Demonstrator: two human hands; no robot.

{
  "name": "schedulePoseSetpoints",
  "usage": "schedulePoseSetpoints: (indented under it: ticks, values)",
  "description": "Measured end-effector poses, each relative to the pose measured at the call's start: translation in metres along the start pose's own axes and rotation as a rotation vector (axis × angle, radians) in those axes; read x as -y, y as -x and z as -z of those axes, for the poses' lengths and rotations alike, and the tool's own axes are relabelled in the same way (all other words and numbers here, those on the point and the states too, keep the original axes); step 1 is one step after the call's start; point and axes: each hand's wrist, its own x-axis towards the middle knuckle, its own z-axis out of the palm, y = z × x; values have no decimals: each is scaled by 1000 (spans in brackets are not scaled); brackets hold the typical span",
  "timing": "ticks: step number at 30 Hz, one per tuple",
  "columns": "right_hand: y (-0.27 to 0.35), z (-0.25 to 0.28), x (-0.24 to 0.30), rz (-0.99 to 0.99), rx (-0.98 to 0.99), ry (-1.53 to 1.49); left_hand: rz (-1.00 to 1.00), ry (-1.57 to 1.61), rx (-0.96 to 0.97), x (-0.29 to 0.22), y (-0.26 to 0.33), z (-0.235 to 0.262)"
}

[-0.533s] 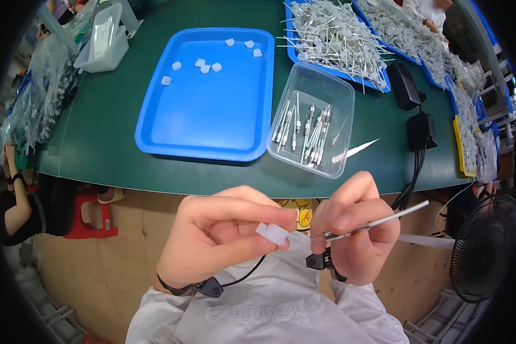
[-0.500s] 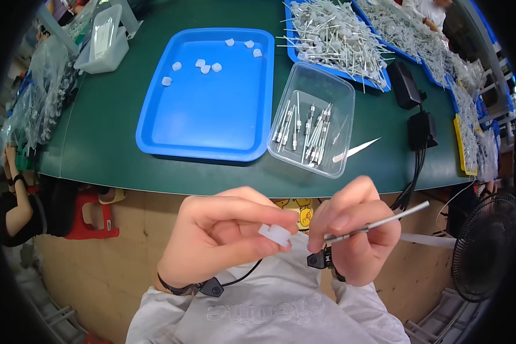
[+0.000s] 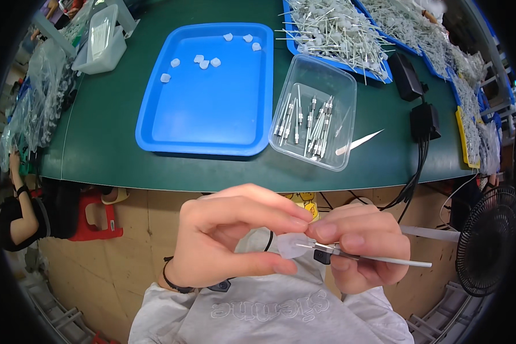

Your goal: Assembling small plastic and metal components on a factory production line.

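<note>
Above my lap, my left hand (image 3: 229, 232) has a small translucent white plastic piece (image 3: 290, 245) between its thumb and fingers. My right hand (image 3: 370, 238) pinches a thin rod (image 3: 393, 262) with a metal fitting near its front and a pale tail pointing right. The rod's narrow tip meets the right side of the plastic piece; whether it has gone inside cannot be told. Beyond my hands, a blue tray (image 3: 203, 146) carries several similar white pieces (image 3: 204, 65). Beside it, a clear plastic box (image 3: 343, 86) contains several rods like the one I hold.
White tweezers (image 3: 359, 142) lie right of the box. Behind it, a blue tray (image 3: 387, 77) is heaped with white-capped rods. Black adapters (image 3: 424, 121) trail cables over the table edge. A fan (image 3: 487, 243) stands right; a person's arm (image 3: 22, 198) shows far left.
My hands have come together, bringing the rod's tip to the white piece. The rod has swung from tilting upward right to pointing slightly downward right, and the piece has turned.
</note>
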Motion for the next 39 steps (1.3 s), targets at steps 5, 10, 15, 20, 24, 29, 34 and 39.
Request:
schedulePoseSetpoints:
  ticks: [5,10,15,20,24,29,34,39]
  values:
    - [0,-2,2,1,-10,-24,51,217,-126,-2,5,-8]
    - [4,-1,-4,45,-29,10,139,256,-56,2,10,0]
    - [6,-1,-7,64,-56,82,258,222,-285,4,3,-11]
    - [8,3,-7,64,-30,113,142,160,-131,2,3,-15]
    - [9,2,-4,51,-17,77,114,114,-94,-2,7,-18]
    - [7,-1,3,48,-16,162,4,49,63,10,8,-4]
    - [1,3,12,44,110,253,-10,97,21,11,10,-5]
    - [-5,11,19,20,315,317,55,345,-125,9,11,-11]
